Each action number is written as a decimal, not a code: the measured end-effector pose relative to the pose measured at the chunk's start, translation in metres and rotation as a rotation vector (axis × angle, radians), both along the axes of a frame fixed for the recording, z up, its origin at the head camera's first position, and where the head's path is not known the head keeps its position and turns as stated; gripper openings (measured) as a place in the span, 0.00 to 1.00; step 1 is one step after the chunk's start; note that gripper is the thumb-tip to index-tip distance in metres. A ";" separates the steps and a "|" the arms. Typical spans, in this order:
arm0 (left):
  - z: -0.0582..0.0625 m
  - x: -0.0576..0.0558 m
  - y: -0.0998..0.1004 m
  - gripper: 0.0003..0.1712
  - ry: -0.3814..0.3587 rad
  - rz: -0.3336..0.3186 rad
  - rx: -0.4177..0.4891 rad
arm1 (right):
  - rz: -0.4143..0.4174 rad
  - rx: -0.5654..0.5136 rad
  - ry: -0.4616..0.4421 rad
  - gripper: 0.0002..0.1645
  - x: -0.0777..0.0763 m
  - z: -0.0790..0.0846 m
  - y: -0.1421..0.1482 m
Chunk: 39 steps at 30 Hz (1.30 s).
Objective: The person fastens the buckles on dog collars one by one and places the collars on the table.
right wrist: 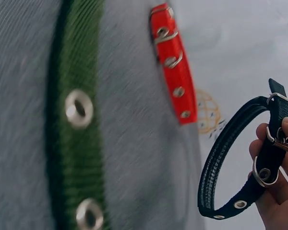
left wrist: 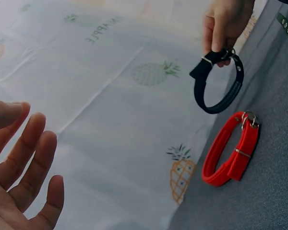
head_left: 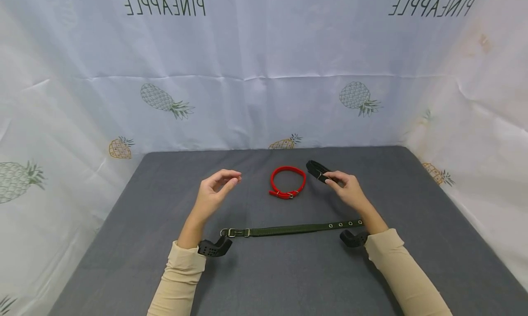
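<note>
My right hand (head_left: 348,190) pinches a black collar (right wrist: 211,177) near its buckle, holding it up over the far right of the table; the collar is fastened into a loop. Left of it lies a red collar (head_left: 274,178), also buckled into a ring. My left hand (head_left: 214,192) is raised over the left side, fingers loosely bent and nothing in them; the left wrist view shows its fingers (left wrist: 48,148) spread apart. Between my forearms a green collar (head_left: 284,230) lies stretched out straight, buckle end at left and metal eyelets at right.
A grey cloth (head_left: 272,275) covers the table. White curtains (head_left: 255,41) printed with pineapples hang behind it and along both sides. Each wrist carries a black camera mount (head_left: 215,247), close over the green collar's ends.
</note>
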<state>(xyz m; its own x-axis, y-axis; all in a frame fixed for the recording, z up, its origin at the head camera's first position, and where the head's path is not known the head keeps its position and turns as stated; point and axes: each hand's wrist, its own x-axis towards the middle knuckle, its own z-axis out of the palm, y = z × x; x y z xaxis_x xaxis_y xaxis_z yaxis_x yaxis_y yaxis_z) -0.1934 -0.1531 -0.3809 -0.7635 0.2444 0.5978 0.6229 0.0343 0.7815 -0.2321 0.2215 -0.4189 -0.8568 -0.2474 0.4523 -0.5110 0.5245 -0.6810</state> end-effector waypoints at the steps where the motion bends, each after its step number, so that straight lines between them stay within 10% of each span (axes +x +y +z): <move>1: 0.000 0.000 0.000 0.11 -0.002 0.000 0.001 | -0.013 0.020 0.007 0.12 0.000 -0.002 0.001; 39: -0.001 -0.002 -0.001 0.13 -0.001 -0.028 0.020 | -0.104 0.239 -0.262 0.12 -0.004 -0.023 0.016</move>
